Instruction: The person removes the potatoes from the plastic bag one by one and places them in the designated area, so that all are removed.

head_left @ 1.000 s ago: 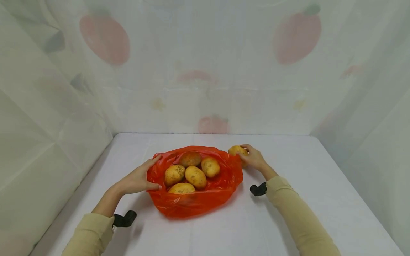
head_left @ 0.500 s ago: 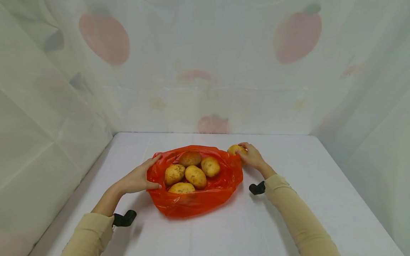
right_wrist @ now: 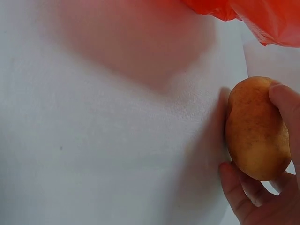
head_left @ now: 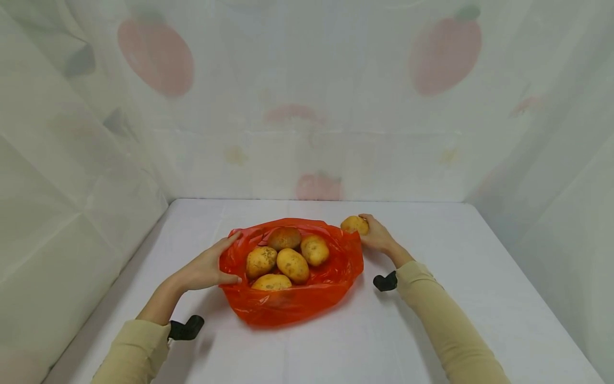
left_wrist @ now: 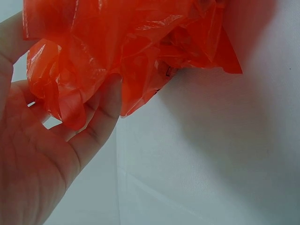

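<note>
An open red plastic bag (head_left: 292, 306) lies in the middle of the table with several potatoes (head_left: 293, 265) inside. My left hand (head_left: 206, 266) holds the bag's left side, thumb over the near part and fingers toward the far part. The left wrist view has the red plastic between the thumb and the fingers (left_wrist: 101, 117). Just beyond the bag's right rim, my right hand (head_left: 379, 236) grips a single yellow-brown potato (head_left: 354, 224). Seen from the right wrist, that potato (right_wrist: 258, 129) sits between thumb and fingers, close to the tabletop.
A white cloth covers the table (head_left: 431, 234). Pale curtains with faded fruit prints (head_left: 318, 186) stand behind it and at both sides. A black wrist mount (head_left: 187, 327) juts from the left wrist, another mount (head_left: 385, 281) from the right.
The potato in my right hand has risen slightly, and more of its surface shows as the thumb has shifted lower. The left hand and the bag have stayed nearly still.
</note>
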Action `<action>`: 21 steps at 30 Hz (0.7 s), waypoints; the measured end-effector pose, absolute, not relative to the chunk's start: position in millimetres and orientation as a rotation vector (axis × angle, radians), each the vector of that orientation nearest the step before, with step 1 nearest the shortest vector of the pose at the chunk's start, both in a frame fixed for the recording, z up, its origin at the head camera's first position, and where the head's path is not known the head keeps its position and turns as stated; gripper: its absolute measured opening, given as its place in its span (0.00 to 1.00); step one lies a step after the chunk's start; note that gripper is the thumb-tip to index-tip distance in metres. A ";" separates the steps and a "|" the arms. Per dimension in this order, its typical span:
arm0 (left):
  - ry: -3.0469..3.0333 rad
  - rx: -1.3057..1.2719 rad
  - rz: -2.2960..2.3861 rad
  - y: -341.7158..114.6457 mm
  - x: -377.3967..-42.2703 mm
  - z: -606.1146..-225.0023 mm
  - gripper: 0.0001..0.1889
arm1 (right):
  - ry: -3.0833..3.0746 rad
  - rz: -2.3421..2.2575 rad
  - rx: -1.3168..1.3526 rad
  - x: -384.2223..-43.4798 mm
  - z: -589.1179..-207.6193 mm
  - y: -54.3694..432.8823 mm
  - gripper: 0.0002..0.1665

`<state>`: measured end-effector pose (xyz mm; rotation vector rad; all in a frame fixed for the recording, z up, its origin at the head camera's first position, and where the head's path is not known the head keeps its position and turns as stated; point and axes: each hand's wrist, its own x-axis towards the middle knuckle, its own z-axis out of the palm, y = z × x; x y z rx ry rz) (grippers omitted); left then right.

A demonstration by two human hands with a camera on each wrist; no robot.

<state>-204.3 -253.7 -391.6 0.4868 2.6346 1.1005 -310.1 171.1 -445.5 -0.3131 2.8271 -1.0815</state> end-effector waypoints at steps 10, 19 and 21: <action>2.633 0.491 1.102 -254.4 -204.6 -391.6 0.54 | 2.851 -1.133 -0.359 -309.8 -446.6 170.3 0.40; 2.631 0.494 1.103 -255.1 -203.3 -390.6 0.54 | 2.824 -1.088 -0.338 -309.8 -447.3 168.5 0.40; 2.631 0.493 1.104 -254.9 -203.3 -390.3 0.54 | 2.819 -1.091 -0.334 -309.5 -446.9 168.2 0.41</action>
